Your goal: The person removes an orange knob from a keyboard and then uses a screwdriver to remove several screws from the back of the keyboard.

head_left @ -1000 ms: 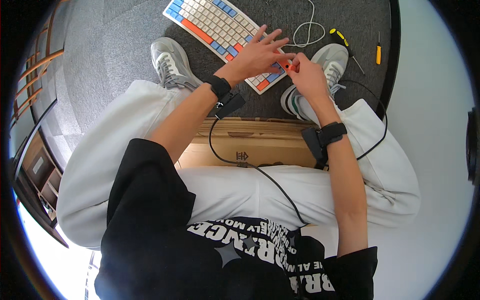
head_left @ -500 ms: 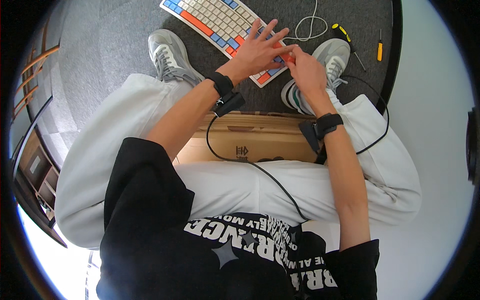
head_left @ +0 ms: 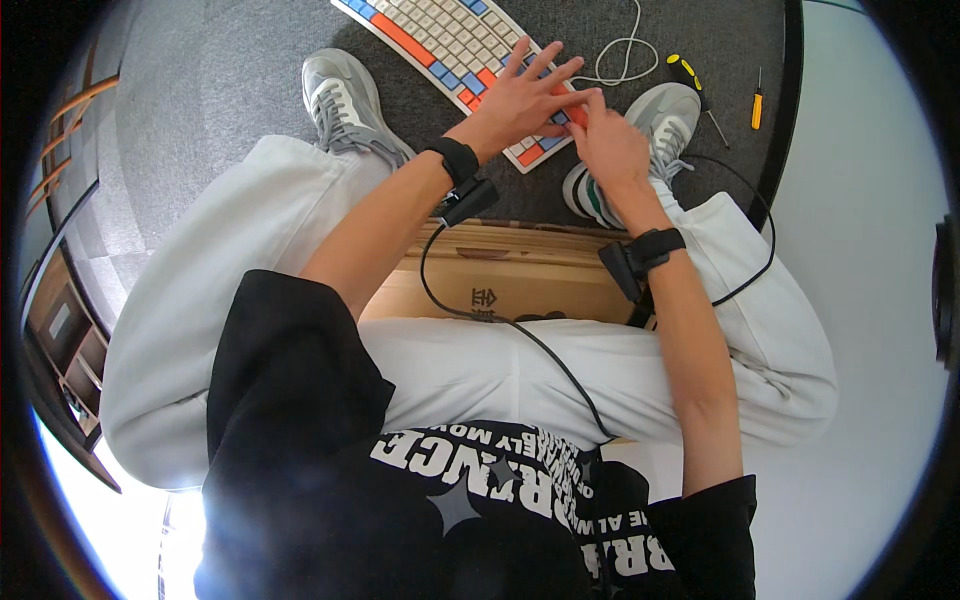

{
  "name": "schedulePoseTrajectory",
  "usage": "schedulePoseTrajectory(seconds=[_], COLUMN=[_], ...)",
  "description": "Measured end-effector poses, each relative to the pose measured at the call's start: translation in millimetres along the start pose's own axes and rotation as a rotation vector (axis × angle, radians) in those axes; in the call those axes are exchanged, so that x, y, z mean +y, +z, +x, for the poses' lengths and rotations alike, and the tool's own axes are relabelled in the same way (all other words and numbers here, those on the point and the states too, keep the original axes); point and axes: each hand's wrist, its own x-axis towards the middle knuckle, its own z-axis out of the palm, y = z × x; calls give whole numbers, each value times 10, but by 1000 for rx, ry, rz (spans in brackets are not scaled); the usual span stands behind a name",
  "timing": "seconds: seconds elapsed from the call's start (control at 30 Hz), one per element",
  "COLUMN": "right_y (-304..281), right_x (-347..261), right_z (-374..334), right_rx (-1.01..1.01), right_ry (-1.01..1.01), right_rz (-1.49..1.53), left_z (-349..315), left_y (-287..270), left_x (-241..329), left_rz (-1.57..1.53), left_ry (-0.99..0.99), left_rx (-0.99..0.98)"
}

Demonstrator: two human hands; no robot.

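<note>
keyboard (head_left: 445, 38) on carpet (head_left: 410, 105), hands at its right end
its long axis slants inward, right end pointing at the right shoe (head_left: 667, 112), just beside; its spacebar edge faces the left shoe (head_left: 338, 95) across carpet. left hand (head_left: 508, 107) over its keys, fingers apart; right hand (head_left: 615, 148) curled there, whether its grip is clamped i cannot tell.

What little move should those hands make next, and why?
Perhaps ease the right hand back slightly to check the orange part at its fingertips: those fingers partly hide it, while the left hand is spread over the keyboard, possibly steadying it.
</note>
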Motion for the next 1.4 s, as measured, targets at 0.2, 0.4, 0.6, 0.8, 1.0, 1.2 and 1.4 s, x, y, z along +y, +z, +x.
schedulePoseTrajectory(seconds=[0.2, 0.4, 0.6, 0.8, 1.0, 1.2, 1.4], right_y=[-28, 151, 94, -168, 8, 104, 35], right_x=[43, 35, 47, -81, 46, 85, 78], right_z=[-18, -27, 103, -46, 26, 15, 146], right_rx=[68, 221, 49, 17, 57, 170, -66], right_ry=[-98, -274, -205, -140, -263, -349, -257], right_rz=[40, -181, -207, -193, -192, -303, -239], left_z=[1, -25, 10, -30, 14, -5, -3], left_y=[-2, -1, -26, 66, 18, 16, 16], left_x=[2, -17, 4, -51, -29, -32, -22], left_rz=[36, -11, -13, -66, -56, -47, -53], left_ry=[5, 14, 24, 26, 17, 16, 17], left_rx=[-21, 17, -10, 21, -5, -17, -19])
